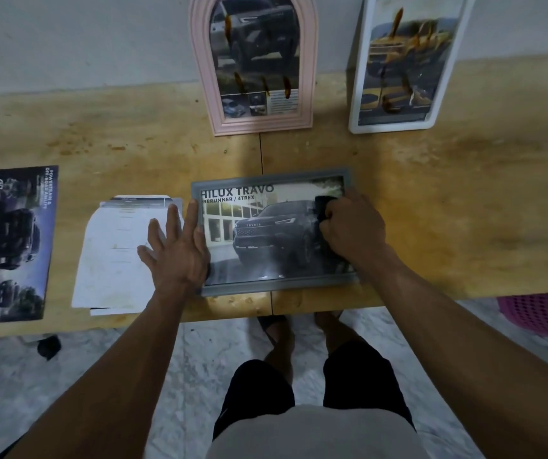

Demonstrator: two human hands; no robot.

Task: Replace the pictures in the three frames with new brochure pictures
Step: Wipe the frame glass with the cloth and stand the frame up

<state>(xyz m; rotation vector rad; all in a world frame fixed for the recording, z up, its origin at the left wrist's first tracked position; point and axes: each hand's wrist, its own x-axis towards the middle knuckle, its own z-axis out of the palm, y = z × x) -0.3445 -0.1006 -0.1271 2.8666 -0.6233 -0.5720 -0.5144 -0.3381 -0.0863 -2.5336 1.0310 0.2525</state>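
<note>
Head view: grey frame flat at table front edge, left hand spread pinning its left rail, right hand bunched on dark cloth; we'd judge it light, rigid, slick-fronted, so grip the rails.

We see a wooden table with a thin seam down its middle. Its back edge meets a gray wall. Below the front edge is a pale, speckled floor. A pink plastic basket with little holes sits on the floor under the table's right front edge. A small dark thing lies on the floor under the left front edge; we cannot tell what it is.
</note>
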